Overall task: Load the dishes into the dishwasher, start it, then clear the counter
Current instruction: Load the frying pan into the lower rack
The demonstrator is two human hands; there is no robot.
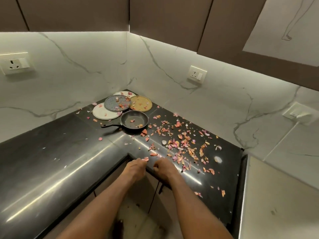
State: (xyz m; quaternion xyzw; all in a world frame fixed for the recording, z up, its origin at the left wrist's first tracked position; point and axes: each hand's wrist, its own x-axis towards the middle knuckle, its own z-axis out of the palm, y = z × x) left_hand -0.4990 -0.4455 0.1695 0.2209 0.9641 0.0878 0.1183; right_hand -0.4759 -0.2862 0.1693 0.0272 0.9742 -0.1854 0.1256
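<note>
Nothing looks loaded yet: the plates (120,105) and frying pan (134,120) are left in the table's (51,152) back corner, peels (183,145) are scattered, and the left hand (136,167) and right hand (163,167) are curled at the front edge, seemingly holding little.

Two bare forearms come up from the bottom of the frame to the lower middle. The left hand (136,167) has its fingers bunched together. The right hand (163,167), just beside it, has fingers curled downward.
</note>
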